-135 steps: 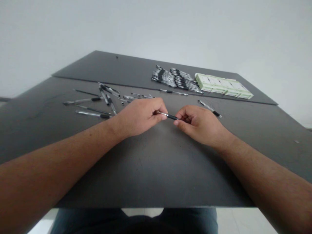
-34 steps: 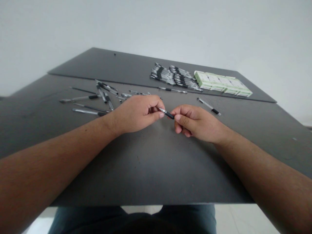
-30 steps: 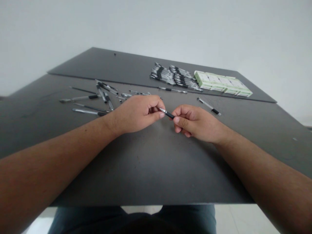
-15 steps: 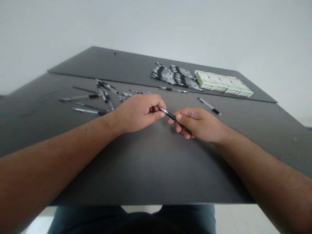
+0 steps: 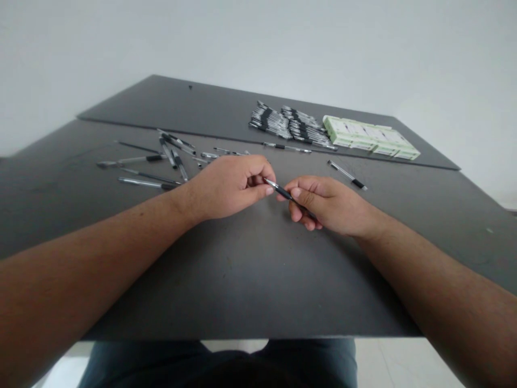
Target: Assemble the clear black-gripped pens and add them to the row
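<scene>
Just above the table in front of me, a pen (image 5: 283,191) with a silver tip and a black grip slants up to the left. My right hand (image 5: 325,205) is closed around its grip, thumb on top and fingers curled beneath; the rear of the pen is hidden in the palm. At the tip end, my left hand (image 5: 232,186) is closed in a pinch, its thumb and forefinger at the silver cone. Whether a small part sits inside that pinch cannot be seen.
Loose pens and pen parts (image 5: 175,153) lie scattered beyond my left forearm. Farther back are bundled pens (image 5: 270,121) beside green-white boxes (image 5: 371,137). One pen (image 5: 347,175) lies right of centre, another (image 5: 287,148) before the bundles. The dark table (image 5: 258,291) has a raised rear panel.
Both hands keep almost the same place and grip on the pen. The right fingers have shifted very slightly along it.
</scene>
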Tool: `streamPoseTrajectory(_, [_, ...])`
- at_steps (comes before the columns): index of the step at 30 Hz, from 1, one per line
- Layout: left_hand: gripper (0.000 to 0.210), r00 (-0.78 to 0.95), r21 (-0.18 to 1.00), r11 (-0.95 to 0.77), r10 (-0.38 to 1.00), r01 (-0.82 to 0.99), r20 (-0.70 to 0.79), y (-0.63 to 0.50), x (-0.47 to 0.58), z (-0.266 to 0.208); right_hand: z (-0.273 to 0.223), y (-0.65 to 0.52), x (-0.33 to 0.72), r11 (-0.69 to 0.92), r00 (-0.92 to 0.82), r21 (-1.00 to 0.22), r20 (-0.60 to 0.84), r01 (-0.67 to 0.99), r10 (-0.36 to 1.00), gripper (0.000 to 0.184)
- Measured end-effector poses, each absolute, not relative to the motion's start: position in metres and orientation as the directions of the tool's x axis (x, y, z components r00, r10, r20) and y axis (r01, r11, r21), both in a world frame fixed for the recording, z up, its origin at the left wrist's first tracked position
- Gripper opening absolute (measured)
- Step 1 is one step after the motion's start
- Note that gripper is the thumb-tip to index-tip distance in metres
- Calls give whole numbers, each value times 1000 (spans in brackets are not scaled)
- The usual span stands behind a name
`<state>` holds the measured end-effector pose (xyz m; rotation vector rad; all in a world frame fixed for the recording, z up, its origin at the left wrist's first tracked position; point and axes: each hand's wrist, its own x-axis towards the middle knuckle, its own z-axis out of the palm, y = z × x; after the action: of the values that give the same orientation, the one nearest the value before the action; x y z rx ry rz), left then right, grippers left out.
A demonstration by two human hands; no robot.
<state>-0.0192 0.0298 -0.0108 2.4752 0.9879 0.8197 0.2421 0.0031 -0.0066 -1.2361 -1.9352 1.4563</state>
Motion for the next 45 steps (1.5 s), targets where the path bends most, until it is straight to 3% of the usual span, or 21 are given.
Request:
streamPoseTrajectory(6, [18,593,508,-692,714,514,373,29,-19,-10,-6,3,241,48,-512,-916,-180,399,840,19])
streamPoseTrajectory(11, [19,540,520,-654,753,549,376,37,-25,-11,-8,5,243,129,-472,-885,-111,447,875,25])
streamPoseTrajectory(17, [15,267,513,-492,852,703,451,63,-50,-8,-16,13,250,365,-381,-660,128,656,916,31])
streamPoseTrajectory(20, [16,183,491,-412,875,768,449,74,-62,-8,-17,15,251,411,-393,-592,167,694,904,32])
streamPoseTrajectory(25, [25,379,270,-508,829,818,411,80,-63,-15,-14,13,249,410,-399,-554,148,725,905,35])
streamPoseTrajectory(30, [34,625,62,-673,714,738,316,80,-55,-24,-14,12,248,427,-415,-549,154,719,897,35])
streamPoseTrajectory(35, [28,638,66,-673,723,736,265,80,-53,-28,-13,11,249,425,-424,-559,140,712,895,34])
streamPoseTrajectory(45, [21,485,178,-489,872,854,65,66,-42,-17,-13,11,248,470,-459,-519,161,714,874,35])
